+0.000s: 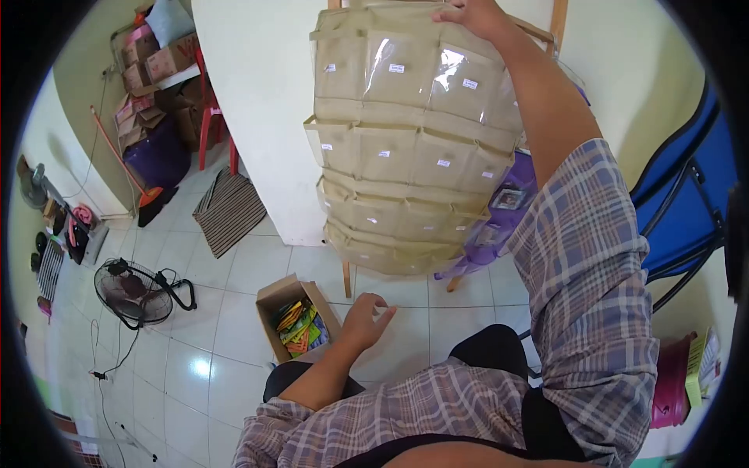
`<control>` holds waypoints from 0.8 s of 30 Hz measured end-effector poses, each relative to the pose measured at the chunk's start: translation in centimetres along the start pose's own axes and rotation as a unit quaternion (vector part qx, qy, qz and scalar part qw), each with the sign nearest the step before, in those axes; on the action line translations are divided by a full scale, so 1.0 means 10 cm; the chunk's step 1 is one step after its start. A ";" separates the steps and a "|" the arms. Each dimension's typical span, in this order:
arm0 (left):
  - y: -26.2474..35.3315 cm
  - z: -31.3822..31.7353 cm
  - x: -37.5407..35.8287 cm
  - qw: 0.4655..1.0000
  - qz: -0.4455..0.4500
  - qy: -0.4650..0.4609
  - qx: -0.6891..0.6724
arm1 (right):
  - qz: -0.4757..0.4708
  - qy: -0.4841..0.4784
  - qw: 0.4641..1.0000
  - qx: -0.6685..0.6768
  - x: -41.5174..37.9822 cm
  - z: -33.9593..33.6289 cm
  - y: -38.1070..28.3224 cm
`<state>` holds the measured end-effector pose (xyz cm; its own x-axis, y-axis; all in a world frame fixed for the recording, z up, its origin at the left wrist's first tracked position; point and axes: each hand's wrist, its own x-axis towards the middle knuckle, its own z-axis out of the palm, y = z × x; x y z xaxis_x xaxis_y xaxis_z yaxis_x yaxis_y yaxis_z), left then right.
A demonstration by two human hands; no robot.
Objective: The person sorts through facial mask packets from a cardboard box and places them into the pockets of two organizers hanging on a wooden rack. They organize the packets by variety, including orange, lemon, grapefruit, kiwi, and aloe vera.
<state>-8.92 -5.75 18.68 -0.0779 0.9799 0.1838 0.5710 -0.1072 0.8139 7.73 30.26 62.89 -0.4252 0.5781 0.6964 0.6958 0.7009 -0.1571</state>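
Note:
A beige hanging pocket organizer [406, 156] with clear plastic pockets and small white labels hangs in front of me. At its top edge is my right hand [472, 17], its fingers bent and closed on the organizer's upper rim. Part of that hand is cut off by the frame. My left hand [365, 321] is low, above my lap, with fingers loosely curved, thumb apart and nothing in it. Just left of it, an open cardboard box [316, 295] on the floor holds several colourful packets [296, 327].
A purple plastic hanger with pockets [511, 195] hangs behind the organizer at right. A blue folding chair [679, 187] leans at the right, near a magenta bin [671, 382]. On the tiled floor at left are a fan [134, 292], its cord, a striped mat [230, 212] and a broom [152, 193].

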 end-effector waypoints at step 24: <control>-0.18 0.16 0.00 0.909 -0.092 -0.367 0.176 | -0.023 0.012 0.989 -0.144 -0.76 -0.31 0.95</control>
<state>-8.68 -5.31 16.34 0.2947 0.8374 -0.4603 0.8392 0.0037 0.5439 19.36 31.23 58.21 -0.4487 0.5361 0.7150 0.8133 0.5767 0.0780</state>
